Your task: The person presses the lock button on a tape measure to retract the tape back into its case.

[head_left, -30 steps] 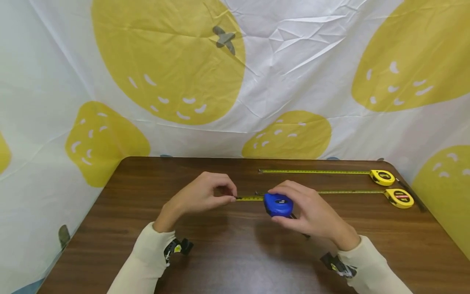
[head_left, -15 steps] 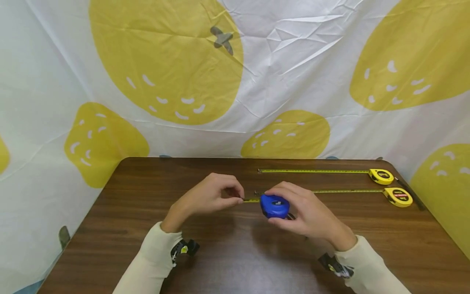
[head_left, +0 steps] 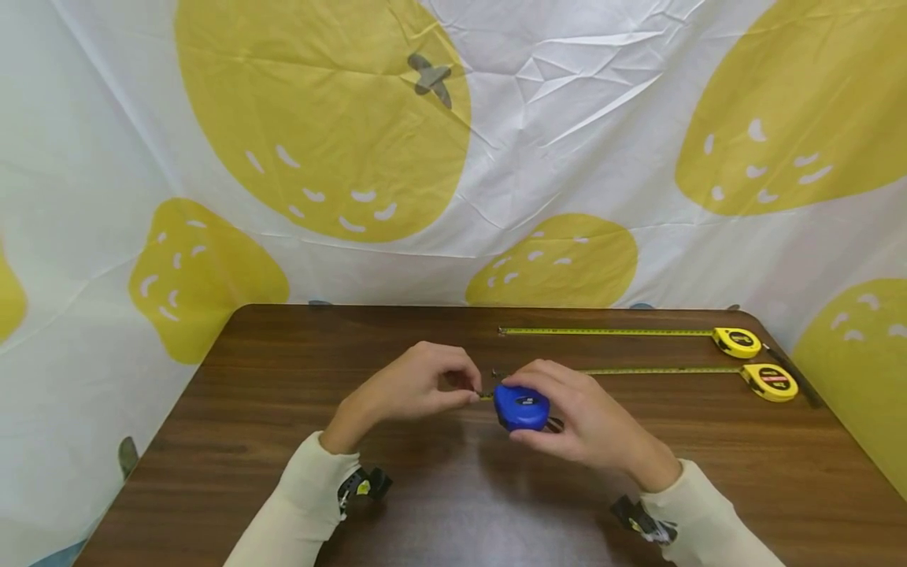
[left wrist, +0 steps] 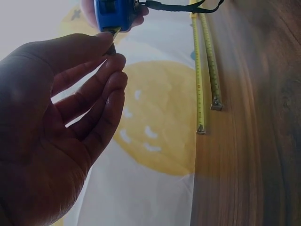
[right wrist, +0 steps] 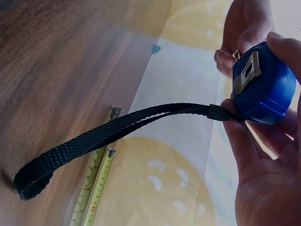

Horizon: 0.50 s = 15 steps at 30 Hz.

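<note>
My right hand (head_left: 577, 413) grips a blue tape measure (head_left: 522, 407) by its case, thumb in front and fingers over the top. From the case a black wrist strap (right wrist: 108, 132) hangs in a loop, and a metal belt clip (right wrist: 248, 73) shows on its side. My left hand (head_left: 418, 383) pinches the end of the yellow blade (head_left: 486, 397) between thumb and fingertips. Only a short bit of blade shows between the two hands. Both hands are over the middle of the brown table (head_left: 425, 504).
Two yellow tape measures, a rear one (head_left: 737, 342) and a nearer one (head_left: 769, 383), lie at the right with blades pulled out leftward. A dark thin object (head_left: 792, 374) lies beside them at the table's right edge. A lemon-print cloth (head_left: 326, 157) hangs behind.
My left hand has moved right, toward the blue tape measure, and the exposed blade has become shorter. My right hand has shifted slightly left and nearer with the case.
</note>
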Each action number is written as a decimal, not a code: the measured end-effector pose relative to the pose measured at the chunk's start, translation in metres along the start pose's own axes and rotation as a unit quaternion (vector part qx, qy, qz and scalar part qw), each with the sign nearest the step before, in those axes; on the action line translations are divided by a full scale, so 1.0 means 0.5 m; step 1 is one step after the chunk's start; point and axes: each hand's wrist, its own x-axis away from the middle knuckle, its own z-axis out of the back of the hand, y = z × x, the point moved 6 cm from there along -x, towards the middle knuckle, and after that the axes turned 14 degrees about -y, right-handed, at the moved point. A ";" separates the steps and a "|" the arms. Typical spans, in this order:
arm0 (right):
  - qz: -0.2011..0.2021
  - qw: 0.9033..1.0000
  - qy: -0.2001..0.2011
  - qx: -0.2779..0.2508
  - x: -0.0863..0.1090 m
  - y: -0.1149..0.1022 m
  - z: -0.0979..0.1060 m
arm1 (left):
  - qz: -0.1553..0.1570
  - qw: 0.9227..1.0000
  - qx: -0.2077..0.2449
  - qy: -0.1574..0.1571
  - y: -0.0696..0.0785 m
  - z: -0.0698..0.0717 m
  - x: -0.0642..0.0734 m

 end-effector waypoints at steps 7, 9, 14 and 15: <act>0.002 1.000 -0.002 -0.009 -0.002 -0.001 -0.006 | -0.006 1.000 -0.003 -0.005 0.006 -0.002 -0.004; 0.002 1.000 -0.001 -0.008 -0.002 -0.002 -0.006 | -0.004 1.000 -0.003 -0.007 0.006 -0.003 -0.004; 0.002 1.000 0.001 -0.005 -0.002 -0.003 -0.008 | 0.005 1.000 -0.002 -0.010 0.002 -0.004 -0.003; 0.002 1.000 0.001 -0.004 -0.002 -0.002 -0.008 | 0.006 1.000 -0.002 -0.010 0.001 -0.005 -0.003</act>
